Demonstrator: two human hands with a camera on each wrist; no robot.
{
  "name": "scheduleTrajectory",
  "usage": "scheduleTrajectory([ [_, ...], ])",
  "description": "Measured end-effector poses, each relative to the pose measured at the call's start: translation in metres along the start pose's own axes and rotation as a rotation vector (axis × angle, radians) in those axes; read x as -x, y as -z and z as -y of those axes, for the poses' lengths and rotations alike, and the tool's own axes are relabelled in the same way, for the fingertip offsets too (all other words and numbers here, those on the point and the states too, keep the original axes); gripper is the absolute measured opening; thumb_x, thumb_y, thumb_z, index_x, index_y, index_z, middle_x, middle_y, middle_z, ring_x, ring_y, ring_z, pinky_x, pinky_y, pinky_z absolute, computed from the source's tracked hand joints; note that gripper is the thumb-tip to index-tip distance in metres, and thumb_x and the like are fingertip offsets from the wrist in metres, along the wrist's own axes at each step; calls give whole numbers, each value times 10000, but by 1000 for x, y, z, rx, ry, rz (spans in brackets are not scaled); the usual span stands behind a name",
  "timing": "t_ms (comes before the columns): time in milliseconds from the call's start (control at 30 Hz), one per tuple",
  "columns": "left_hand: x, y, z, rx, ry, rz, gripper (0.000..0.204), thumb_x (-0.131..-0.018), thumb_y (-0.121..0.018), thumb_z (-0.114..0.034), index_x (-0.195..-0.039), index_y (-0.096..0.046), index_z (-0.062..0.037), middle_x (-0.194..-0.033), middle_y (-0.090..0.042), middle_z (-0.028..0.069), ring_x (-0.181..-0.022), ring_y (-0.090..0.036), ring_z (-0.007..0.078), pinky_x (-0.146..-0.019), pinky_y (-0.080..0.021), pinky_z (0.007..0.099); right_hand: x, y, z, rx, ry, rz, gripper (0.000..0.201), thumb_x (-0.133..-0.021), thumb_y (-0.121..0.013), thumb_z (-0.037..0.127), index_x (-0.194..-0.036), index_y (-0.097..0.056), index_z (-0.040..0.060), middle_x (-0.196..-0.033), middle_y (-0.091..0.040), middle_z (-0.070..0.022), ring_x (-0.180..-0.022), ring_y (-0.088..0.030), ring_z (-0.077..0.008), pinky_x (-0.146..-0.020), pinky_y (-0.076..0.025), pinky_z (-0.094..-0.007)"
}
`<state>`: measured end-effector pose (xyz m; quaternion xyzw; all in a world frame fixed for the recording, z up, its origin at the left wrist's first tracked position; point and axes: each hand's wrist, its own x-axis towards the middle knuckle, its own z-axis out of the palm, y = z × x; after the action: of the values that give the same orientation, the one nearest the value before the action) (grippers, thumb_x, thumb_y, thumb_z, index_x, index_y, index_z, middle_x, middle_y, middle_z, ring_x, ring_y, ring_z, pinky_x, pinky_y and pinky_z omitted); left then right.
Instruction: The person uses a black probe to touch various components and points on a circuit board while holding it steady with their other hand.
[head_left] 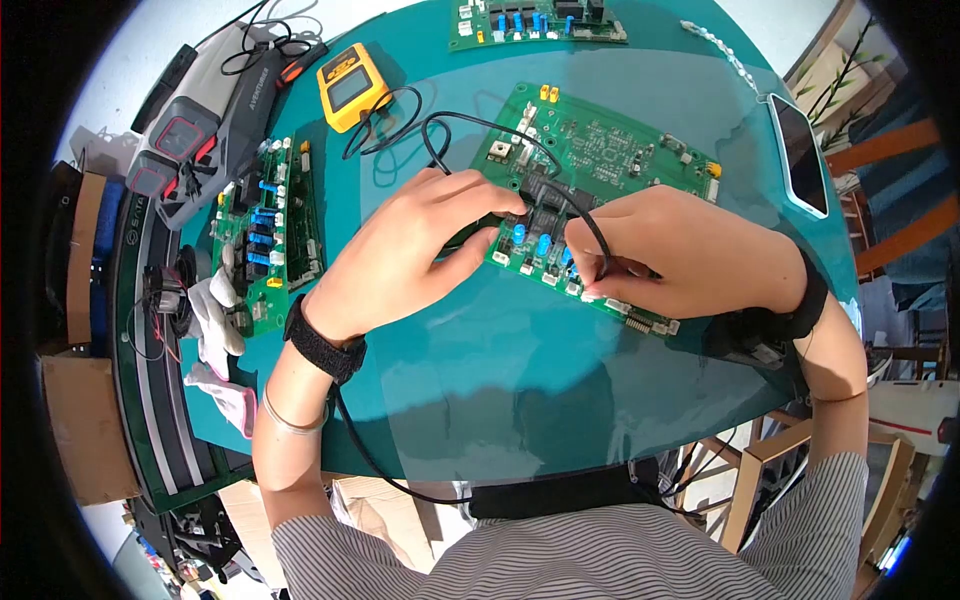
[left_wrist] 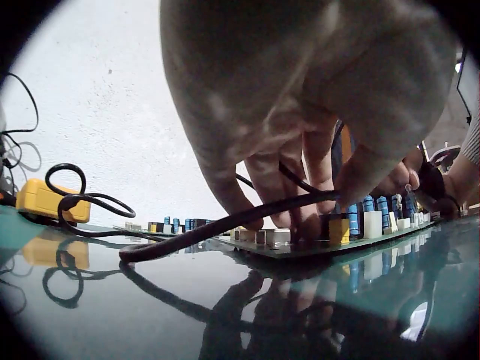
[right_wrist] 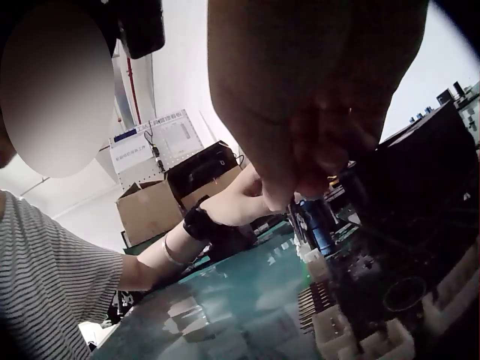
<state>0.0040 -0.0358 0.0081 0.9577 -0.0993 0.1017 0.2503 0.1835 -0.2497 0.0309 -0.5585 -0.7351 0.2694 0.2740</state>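
Note:
A green circuit board [head_left: 610, 150] lies on the teal glass table [head_left: 500, 380]. My left hand [head_left: 430, 240] curls over the board's left edge, its fingers and thumb pinching a black probe lead [left_wrist: 210, 229] down onto the components. My right hand [head_left: 670, 250] rests on the board's front edge and pinches a second black lead [head_left: 590, 225] between thumb and fingers. The leads loop back to a yellow multimeter [head_left: 352, 85]. The left wrist view has the left fingers [left_wrist: 292, 217] standing among blue capacitors [left_wrist: 354, 219]. In the right wrist view the right fingers [right_wrist: 315, 150] press down close to the board [right_wrist: 390, 300]; the probe tip is hidden.
A second green board [head_left: 265, 230] lies at the left, a third [head_left: 540, 20] at the far edge. A grey tool [head_left: 200, 110] sits at back left, white gloves [head_left: 215, 320] at the left edge, a phone [head_left: 800, 150] at the right. Cardboard boxes [right_wrist: 157, 210] stand behind.

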Motion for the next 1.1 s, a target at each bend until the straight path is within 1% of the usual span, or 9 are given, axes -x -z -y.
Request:
scheduleTrajectory([
  [233,0,-1,0,-5,12,8,319,-884,-654,27,-1194,-661,-48,-1109,-684,118,-1055,-644,350,-934,-504,421,1,0,-2,37,6,24,137,-943,-658,127,-932,-549,43,-761,-596,-132,-766,-618,-381,-693,-470,-457],
  [300,-1,-4,2,-7,-56,-63,287,-885,-674,-13,-1167,-655,-61,-1025,-670,116,-910,-621,346,-825,-502,429,1,-3,-3,44,15,10,142,-938,-665,126,-931,-549,43,-754,-590,-129,-761,-615,-380,-691,-470,-454],
  [367,-1,-4,2,-9,-58,-64,288,-884,-674,-12,-1167,-654,-60,-1023,-668,118,-905,-620,348,-824,-502,431,1,-3,-3,51,25,-5,147,-933,-672,125,-930,-549,43,-747,-584,-127,-756,-612,-380,-689,-470,-450],
  [500,-2,-4,2,-3,-70,-72,289,-883,-673,-11,-1167,-653,-58,-1019,-665,122,-895,-616,352,-819,-499,433,1,0,-3,9,-12,28,154,-918,-682,125,-926,-551,43,-737,-576,-118,-738,-608,-360,-680,-467,-440],
  [767,-1,-4,3,-2,-59,-57,292,-885,-670,-11,-1173,-652,-59,-1024,-666,119,-901,-619,347,-824,-494,427,1,-4,-6,33,0,9,150,-899,-685,118,-924,-556,47,-721,-576,-108,-722,-609,-337,-659,-460,-433],
  [833,-1,-3,1,1,-58,-56,292,-885,-670,-10,-1173,-652,-59,-1024,-667,118,-903,-619,345,-826,-494,426,1,-3,-3,-3,-12,7,152,-895,-684,114,-928,-553,46,-705,-571,-103,-696,-607,-323,-640,-456,-422],
  [900,-1,0,-2,1,15,5,309,-888,-652,31,-1187,-664,-48,-1105,-686,119,-1049,-643,348,-938,-507,424,1,-1,-5,-12,-16,22,150,-896,-680,112,-931,-551,44,-700,-570,-102,-682,-605,-316,-632,-455,-417],
  [1033,0,0,-1,-6,11,6,306,-889,-654,29,-1185,-664,-49,-1104,-688,118,-1048,-643,348,-939,-507,425,2,-2,-6,-30,-17,29,143,-898,-670,106,-939,-551,40,-692,-573,-99,-659,-608,-296,-618,-455,-404],
  [1100,-1,0,-1,-12,12,3,309,-888,-657,29,-1187,-664,-51,-1102,-688,116,-1048,-644,346,-938,-507,423,1,-1,-3,-35,-34,35,142,-899,-670,106,-937,-551,39,-692,-574,-104,-665,-611,-302,-623,-456,-405],
])
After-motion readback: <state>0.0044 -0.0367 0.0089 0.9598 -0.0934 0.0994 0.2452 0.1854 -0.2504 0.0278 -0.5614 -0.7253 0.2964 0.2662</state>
